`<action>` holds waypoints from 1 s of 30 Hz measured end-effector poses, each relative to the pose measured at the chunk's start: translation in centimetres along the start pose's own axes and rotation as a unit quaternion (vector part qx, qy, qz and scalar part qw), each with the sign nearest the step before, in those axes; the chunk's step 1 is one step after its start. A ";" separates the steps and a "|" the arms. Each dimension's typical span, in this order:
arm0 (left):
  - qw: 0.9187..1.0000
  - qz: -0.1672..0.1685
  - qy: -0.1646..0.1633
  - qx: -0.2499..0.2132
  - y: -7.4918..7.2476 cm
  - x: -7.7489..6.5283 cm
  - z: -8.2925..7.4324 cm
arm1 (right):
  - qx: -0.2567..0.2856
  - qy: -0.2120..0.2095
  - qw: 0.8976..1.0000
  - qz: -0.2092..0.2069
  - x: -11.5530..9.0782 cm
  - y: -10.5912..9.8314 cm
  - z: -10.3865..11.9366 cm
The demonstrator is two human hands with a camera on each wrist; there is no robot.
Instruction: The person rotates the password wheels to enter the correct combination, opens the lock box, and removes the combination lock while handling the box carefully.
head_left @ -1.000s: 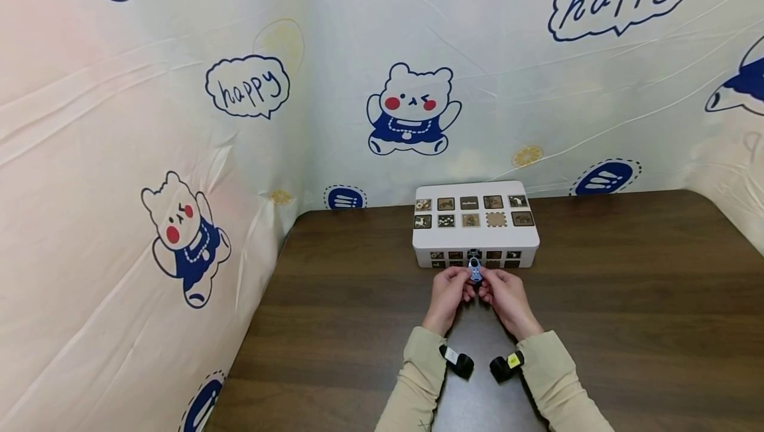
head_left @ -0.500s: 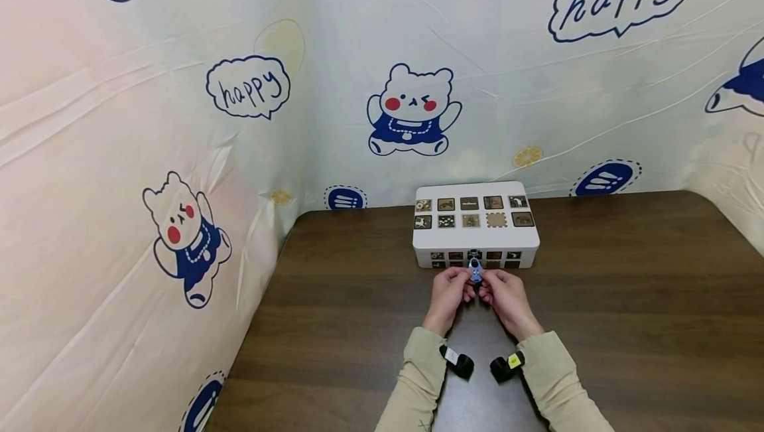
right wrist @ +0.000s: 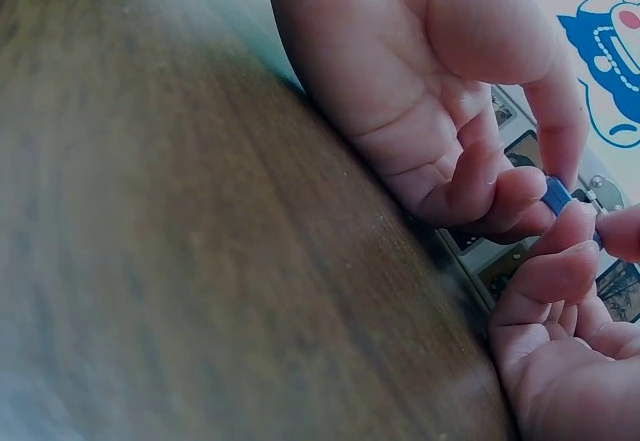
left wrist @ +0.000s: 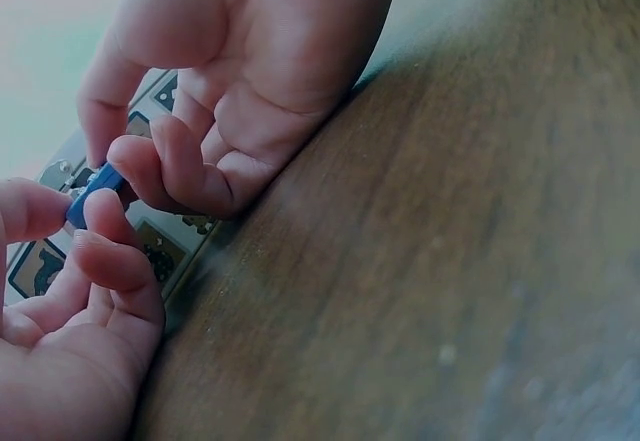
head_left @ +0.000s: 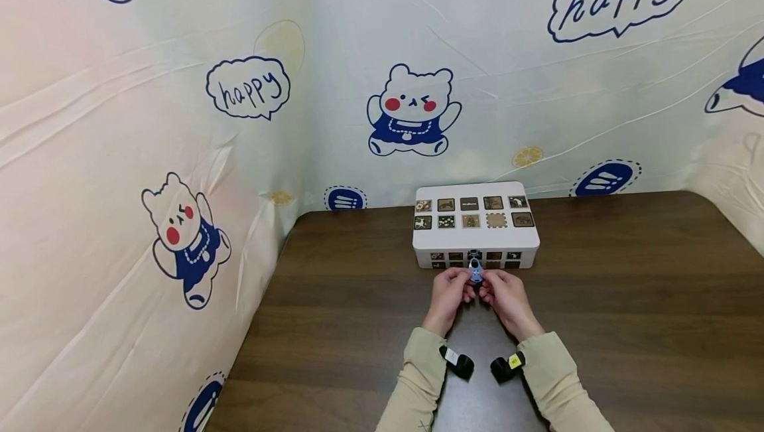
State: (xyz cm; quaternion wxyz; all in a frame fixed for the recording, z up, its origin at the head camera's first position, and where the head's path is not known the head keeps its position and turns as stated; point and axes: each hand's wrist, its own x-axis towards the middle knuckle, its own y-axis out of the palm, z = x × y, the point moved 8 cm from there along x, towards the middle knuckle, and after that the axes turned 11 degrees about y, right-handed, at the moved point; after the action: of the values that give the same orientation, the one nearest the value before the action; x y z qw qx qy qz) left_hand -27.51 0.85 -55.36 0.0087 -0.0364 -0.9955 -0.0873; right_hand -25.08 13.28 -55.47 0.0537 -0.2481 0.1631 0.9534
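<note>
A small blue padlock [head_left: 475, 275] with a silvery shackle sits upright at the front latch [head_left: 474, 254] of a white box [head_left: 444, 238]. My left hand [head_left: 445, 296] pinches it from the left, thumb against the body; my right hand [head_left: 506, 298] does the same from the right. In the left wrist view, the padlock's blue edge [left wrist: 92, 191] shows between the fingertips of both hands, other fingers curled beneath. The right wrist view shows the blue body [right wrist: 556, 196] between the same fingertips. Much of its face is hidden there.
The box stands at the back of a brown wooden table [head_left: 352, 326], its lid down and printed with small dark pictures. Behind it hangs a pale cloth [head_left: 334, 107] with cartoon bears. Black wrist cameras [head_left: 459, 365] sit on both sleeves.
</note>
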 end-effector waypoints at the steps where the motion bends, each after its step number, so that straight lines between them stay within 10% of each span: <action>1: 1.000 0.001 0.000 -0.001 0.0 0.0 0.0 | 0.005 0.004 1.000 0.000 0.0 0.0 -0.1; 30: 1.000 0.002 0.000 -0.001 0.0 -0.1 0.0 | -0.020 0.002 1.000 -0.009 0.2 0.0 -0.1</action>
State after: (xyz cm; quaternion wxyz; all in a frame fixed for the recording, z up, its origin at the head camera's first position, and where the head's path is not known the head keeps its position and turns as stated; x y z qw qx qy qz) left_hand -27.45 0.86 -55.35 0.0090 -0.0384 -0.9954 -0.0879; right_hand -25.18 13.19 -55.66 0.0572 -0.2521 0.1417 0.9556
